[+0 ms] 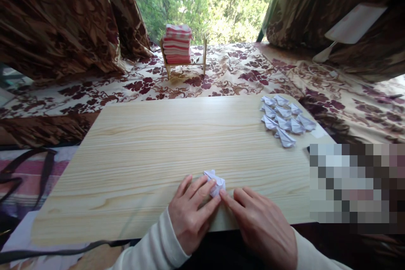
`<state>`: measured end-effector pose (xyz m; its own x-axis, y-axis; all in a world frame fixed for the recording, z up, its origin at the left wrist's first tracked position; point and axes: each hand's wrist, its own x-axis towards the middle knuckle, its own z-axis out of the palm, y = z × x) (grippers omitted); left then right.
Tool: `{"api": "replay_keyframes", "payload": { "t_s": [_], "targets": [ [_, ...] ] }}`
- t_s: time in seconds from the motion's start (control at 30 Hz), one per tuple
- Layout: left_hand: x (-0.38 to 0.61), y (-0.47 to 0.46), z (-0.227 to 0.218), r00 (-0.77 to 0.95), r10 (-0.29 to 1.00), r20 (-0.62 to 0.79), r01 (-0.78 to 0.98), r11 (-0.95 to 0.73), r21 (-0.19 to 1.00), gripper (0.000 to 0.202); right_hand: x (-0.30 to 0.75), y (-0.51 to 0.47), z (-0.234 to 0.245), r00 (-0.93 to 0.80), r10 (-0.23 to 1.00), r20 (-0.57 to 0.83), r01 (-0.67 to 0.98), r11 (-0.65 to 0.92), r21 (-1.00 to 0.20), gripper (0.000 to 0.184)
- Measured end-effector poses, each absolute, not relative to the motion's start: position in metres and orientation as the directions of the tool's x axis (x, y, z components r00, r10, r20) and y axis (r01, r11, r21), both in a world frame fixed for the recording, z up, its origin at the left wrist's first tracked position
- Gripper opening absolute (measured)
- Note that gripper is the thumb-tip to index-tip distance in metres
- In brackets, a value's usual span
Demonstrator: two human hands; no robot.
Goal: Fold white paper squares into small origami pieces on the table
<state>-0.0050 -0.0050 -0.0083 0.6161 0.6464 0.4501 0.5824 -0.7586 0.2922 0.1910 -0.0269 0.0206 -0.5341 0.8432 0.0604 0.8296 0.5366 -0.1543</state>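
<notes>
A small folded white paper piece (215, 181) lies near the front edge of a light wooden board (152, 143). My left hand (190, 211) rests on the board with its fingers stretched flat, fingertips pressing on the paper's left side. My right hand (262, 228) lies flat beside it, its index fingertip touching the paper's lower right corner. Both arms wear cream sleeves. Neither hand grips the paper.
Several finished folded paper shapes (284, 120) lie in a cluster at the board's far right corner. A small wooden rack with stacked red-and-white cloth (177, 44) stands behind on a floral bedspread (240, 71). Brown curtains flank a window. A dark strap (25, 173) lies at left.
</notes>
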Motion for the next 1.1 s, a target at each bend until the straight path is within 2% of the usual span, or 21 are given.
{"api": "replay_keyframes", "payload": {
  "t_s": [0.2, 0.37, 0.5, 0.57, 0.67, 0.83, 1.1],
  "targets": [
    [-0.005, -0.009, -0.007, 0.613, 0.666, 0.425, 0.595, -0.743, 0.305, 0.037, 0.189, -0.027, 0.021, -0.529, 0.840, 0.119, 0.833, 0.541, -0.118, 0.048],
    [-0.006, -0.006, 0.001, 0.634, 0.671, 0.384, 0.594, -0.741, 0.313, 0.035, 0.205, -0.014, 0.024, -0.466, 0.878, 0.112, 0.838, 0.478, -0.262, 0.036],
    [-0.012, -0.007, 0.005, 0.627, 0.635, 0.452, 0.589, -0.765, 0.260, 0.041, 0.207, -0.002, 0.027, -0.331, 0.921, 0.205, 0.845, 0.386, -0.371, 0.029],
    [-0.016, -0.008, 0.006, 0.584, 0.643, 0.496, 0.614, -0.749, 0.249, 0.041, 0.198, 0.002, 0.027, -0.293, 0.935, 0.200, 0.851, 0.351, -0.390, 0.023],
    [-0.019, -0.002, 0.006, 0.436, 0.725, 0.532, 0.680, -0.653, 0.332, 0.030, 0.181, 0.005, 0.026, -0.246, 0.959, 0.143, 0.888, 0.282, -0.363, 0.011],
    [-0.004, 0.024, 0.006, 0.225, 0.849, 0.478, 0.736, -0.470, 0.488, 0.018, 0.170, 0.009, 0.023, -0.184, 0.975, 0.124, 0.908, 0.217, -0.359, 0.006],
    [0.009, 0.038, 0.006, 0.261, 0.869, 0.421, 0.740, -0.460, 0.490, 0.015, 0.172, 0.011, 0.026, -0.151, 0.983, 0.101, 0.902, 0.179, -0.394, 0.009]
  ]
}}
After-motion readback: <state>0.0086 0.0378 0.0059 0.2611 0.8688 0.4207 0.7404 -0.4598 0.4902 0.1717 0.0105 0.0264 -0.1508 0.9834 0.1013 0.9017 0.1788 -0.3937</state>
